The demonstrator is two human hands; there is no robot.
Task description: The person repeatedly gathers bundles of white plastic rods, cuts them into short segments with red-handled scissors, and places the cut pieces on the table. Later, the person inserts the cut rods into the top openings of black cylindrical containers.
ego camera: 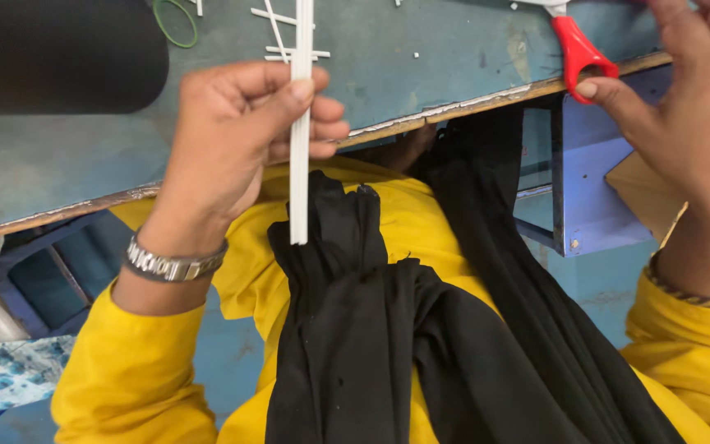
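- Head view, looking down: the left hand holds a thin white strip upright, its grip closed around the strip with the thumb pressed on the front and the fingers curled behind.
- The white strip crosses the near edge of the worktop; its upper part lies over the blue-green surface and its lower end hangs below that edge, in front of a black cloth.
- The right hand is at the right end of the worktop edge, its grip on the red handle of a pair of scissors, with the thumb tip against the loop; how far the other fingers close cannot be told, as they run out of view.
- The scissors lie on the worktop just above its near edge, well apart from the white strip.
- Short white offcuts lie on the worktop just beside the strip's upper part, and a green rubber band lies to their left.
- A dark roll rests on the worktop's left part.
- A metal wristband sits on the left wrist, below the worktop edge; yellow sleeves cover both arms.
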